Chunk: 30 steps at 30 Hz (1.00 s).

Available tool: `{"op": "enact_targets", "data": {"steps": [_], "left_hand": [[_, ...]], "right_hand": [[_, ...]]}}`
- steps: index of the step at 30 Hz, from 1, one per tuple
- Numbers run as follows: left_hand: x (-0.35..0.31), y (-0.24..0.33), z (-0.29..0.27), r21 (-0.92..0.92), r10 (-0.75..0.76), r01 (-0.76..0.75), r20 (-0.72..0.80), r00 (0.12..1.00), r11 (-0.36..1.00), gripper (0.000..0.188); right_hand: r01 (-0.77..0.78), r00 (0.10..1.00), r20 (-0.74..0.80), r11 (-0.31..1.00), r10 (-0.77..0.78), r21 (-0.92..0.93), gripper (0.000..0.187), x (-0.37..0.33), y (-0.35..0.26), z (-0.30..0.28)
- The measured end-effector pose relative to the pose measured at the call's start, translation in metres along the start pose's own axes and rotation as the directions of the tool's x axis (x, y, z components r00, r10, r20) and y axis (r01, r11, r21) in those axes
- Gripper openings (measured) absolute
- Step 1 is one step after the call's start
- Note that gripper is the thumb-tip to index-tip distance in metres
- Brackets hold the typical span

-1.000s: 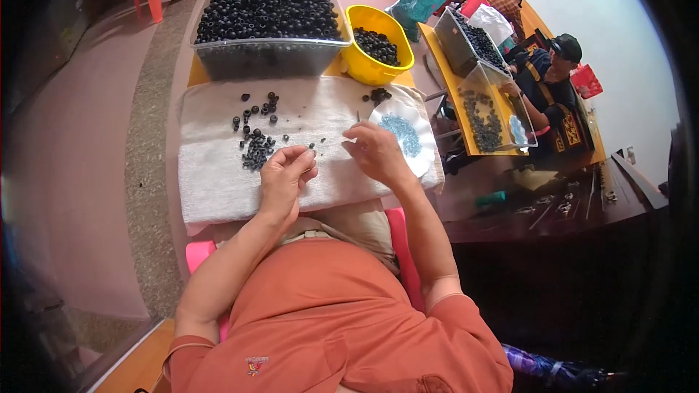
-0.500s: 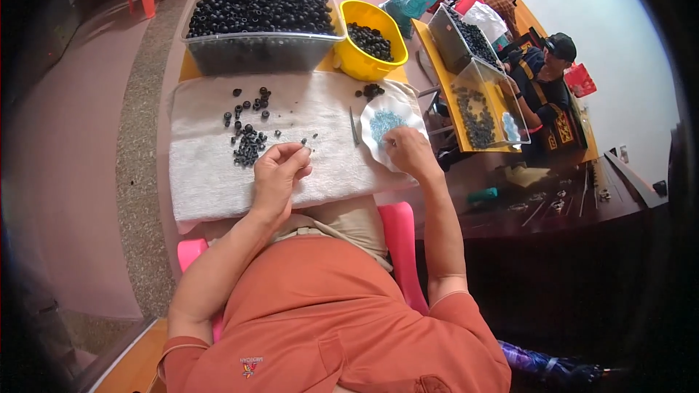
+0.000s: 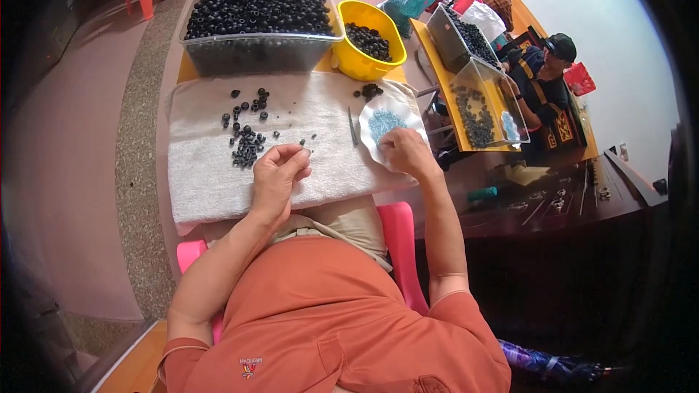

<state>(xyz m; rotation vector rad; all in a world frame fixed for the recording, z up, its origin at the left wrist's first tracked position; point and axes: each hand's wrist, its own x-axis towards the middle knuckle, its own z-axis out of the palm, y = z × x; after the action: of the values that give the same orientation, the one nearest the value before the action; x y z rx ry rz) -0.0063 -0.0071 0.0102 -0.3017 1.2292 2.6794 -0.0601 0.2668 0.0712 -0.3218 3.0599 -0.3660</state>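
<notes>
My left hand point(image 3: 279, 172) is above the white towel point(image 3: 331, 178), its thumb and forefinger pinched on a small dark piece point(image 3: 303, 143). My right hand point(image 3: 409, 153) reaches into a white wavy-rimmed dish point(image 3: 370, 144). Its fingers are closed together among many tiny pale blue pieces point(image 3: 386, 121); whether something is between them is hidden. Left of my left hand, a loose pile of small black ring-like parts point(image 3: 249, 148) lies on the towel, with larger round black parts point(image 3: 260, 105) beyond it. Slim metal tweezers point(image 3: 352, 126) rest beside the dish.
A clear plastic bin point(image 3: 262, 54) full of black parts stands at the far edge, next to a yellow basin point(image 3: 364, 67) holding more. To the right, a person point(image 3: 542, 76) works at another table with clear bins point(image 3: 491, 98). A pink chair point(image 3: 397, 244) is around me.
Almost nothing differs. My right hand's fingers have shifted slightly within the dish, and the left hand keeps its pinch in the same place.
</notes>
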Motion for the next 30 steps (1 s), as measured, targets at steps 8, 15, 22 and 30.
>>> {"op": "enact_targets", "data": {"steps": [8,15,22,30], "left_hand": [[0.000,0.000,0.000,0.011,-0.003,0.002,0.008,1.000,1.000,0.012],[0.000,-0.001,0.000,0.017,0.000,-0.001,0.014,1.000,1.000,0.012],[0.001,-0.002,0.000,0.027,0.010,-0.011,0.009,1.000,1.000,0.013],[0.000,-0.001,0.001,0.036,0.000,0.000,0.003,1.000,0.999,0.014]], "right_hand": [[0.021,0.998,0.055,1.000,-0.020,-0.020,0.013,0.003,-0.004,-0.003],[-0.002,1.000,-0.010,1.000,0.002,0.001,0.014,0.001,0.001,0.002],[0.002,0.999,0.043,1.000,-0.002,0.000,0.016,-0.003,0.000,-0.010],[0.043,0.994,0.101,0.999,-0.046,0.028,0.017,-0.001,0.002,-0.015]]}}
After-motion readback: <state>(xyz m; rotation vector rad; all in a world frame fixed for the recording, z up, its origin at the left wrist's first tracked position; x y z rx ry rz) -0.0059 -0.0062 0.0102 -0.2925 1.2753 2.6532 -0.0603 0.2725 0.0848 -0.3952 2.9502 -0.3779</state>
